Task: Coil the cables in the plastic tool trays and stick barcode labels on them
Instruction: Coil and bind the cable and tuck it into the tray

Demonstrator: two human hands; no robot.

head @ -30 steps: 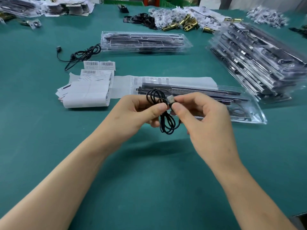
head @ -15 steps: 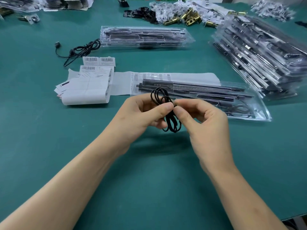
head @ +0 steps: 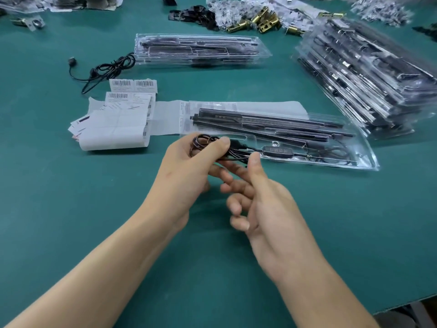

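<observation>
Head view: left hand (head: pixel 186 169) fingers clamp the coil (head: pixel 201 143) beside the tray (head: pixel 369 159); right hand (head: pixel 272 214) fingers apart. Coiling looks done; next I'd tuck it in.

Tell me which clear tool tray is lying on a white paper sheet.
The near tray, beside the left hand; the far tray and the right-hand stack rest on bare green mat.

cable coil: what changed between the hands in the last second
The left hand carried the cable coil toward the near left corner of the tray and grips it. The right hand let go of its pinch on the cable; its fingers are now loose, thumb close to the strands. Label sheets, loose cable and tray stack stayed put.
</observation>
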